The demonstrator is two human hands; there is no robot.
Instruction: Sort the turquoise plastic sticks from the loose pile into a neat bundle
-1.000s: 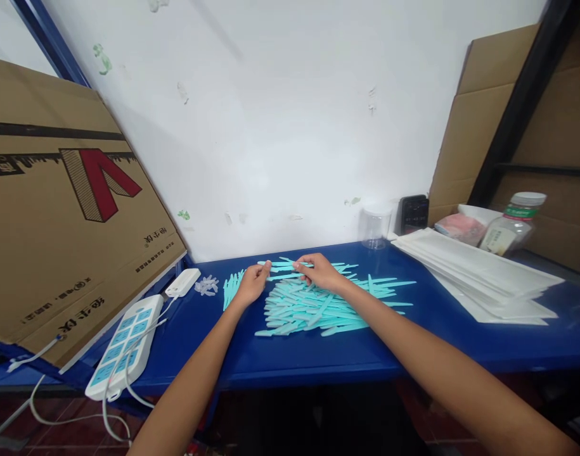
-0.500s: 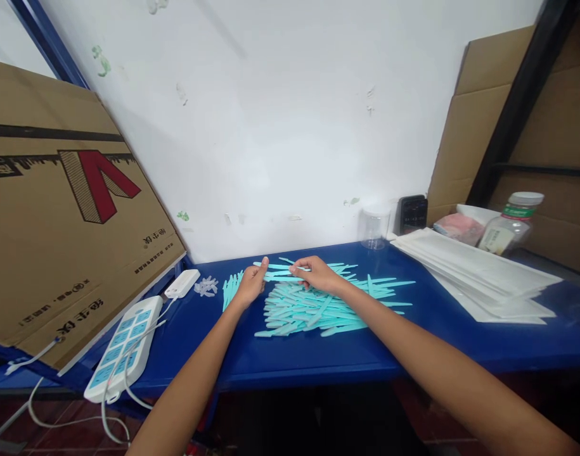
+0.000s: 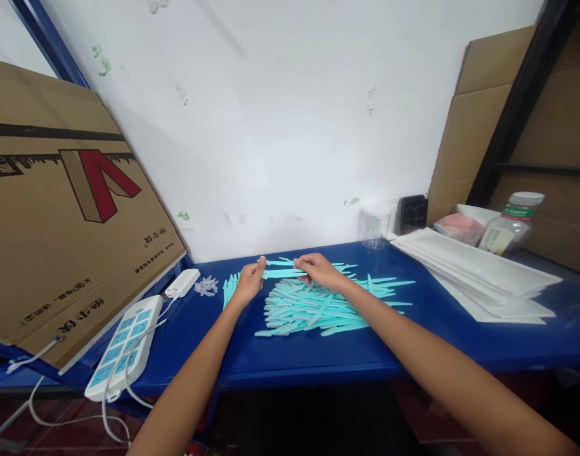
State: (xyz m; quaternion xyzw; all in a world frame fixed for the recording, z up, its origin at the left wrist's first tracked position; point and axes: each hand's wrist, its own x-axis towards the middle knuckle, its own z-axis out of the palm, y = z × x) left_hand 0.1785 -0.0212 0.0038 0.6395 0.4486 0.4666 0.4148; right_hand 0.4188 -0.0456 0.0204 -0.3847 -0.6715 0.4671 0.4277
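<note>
In the head view, both of the person's arms reach out over a blue table that stands against a white wall. The left hand has its thumb and fingers pinched together on the left end of a turquoise strip. The right hand lies palm down with its fingers closed on the right part of the same strip. The strip runs level between the two hands, just above the far edge of a pile of strips. That loose heap of the same turquoise pieces lies in the middle of the table, just near of the hands.

Left of the left hand, a small row of strips lies side by side, pointing near to far. Further left are a few small clear caps and a white adapter. A white power strip with blue sockets sits at the near left edge, its cords hanging off the table. A large cardboard box with a red mark leans behind it.

On the right, a stack of white bags lies flat, well apart from the pile. At the far edge by the wall stand a clear jar and a black device. A pink packet and a plastic bottle with a white cap lie beyond the bags. Brown cardboard sheets lean at the far right.
</note>
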